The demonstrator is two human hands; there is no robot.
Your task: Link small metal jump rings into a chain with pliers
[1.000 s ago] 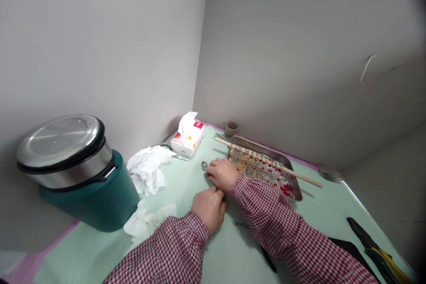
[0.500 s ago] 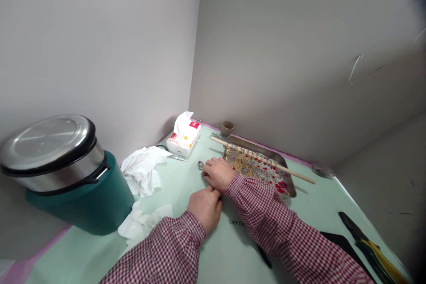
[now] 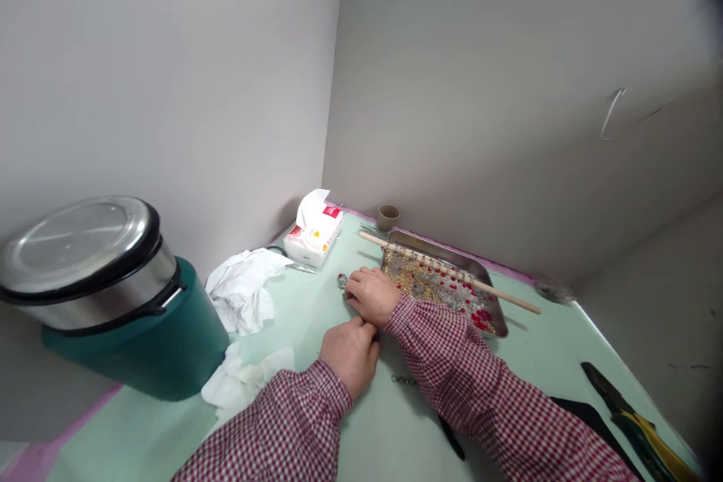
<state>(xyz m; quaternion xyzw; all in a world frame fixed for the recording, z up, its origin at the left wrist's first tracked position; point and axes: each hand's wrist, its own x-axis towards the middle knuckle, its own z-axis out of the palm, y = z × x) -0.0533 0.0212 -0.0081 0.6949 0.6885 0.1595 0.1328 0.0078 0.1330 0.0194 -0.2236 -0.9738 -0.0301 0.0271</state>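
My left hand (image 3: 349, 356) is closed, knuckles up, low over the pale green tabletop (image 3: 305, 316). Just beyond it, my right hand (image 3: 371, 294) curls downward with its fingers bent, nearly touching the left. Whatever either hand grips is hidden beneath the fingers. A small silvery ornament with a red spot (image 3: 342, 281) lies by the right fingertips. Under the right forearm, a short piece of dark chain (image 3: 402, 379) shows. Close to the right hand stands a metal tray (image 3: 501, 324) of gold, clear and red beads, with a wooden stick (image 3: 511, 297) laid across it.
A teal bin (image 3: 169, 361) with a steel-topped lid stands at left. Crumpled white tissues (image 3: 242, 290), a tissue pack (image 3: 313, 237) and scissors (image 3: 300, 268) lie nearby. A small brown cup (image 3: 388, 218) stands by the wall. Yellow-handled shears (image 3: 633, 422) are at right; a black handle (image 3: 452, 438) pokes out below my sleeve.
Both hands keep nearly the same pose and place. The whole view has shifted very slightly, and the things on the table appear a little further right.
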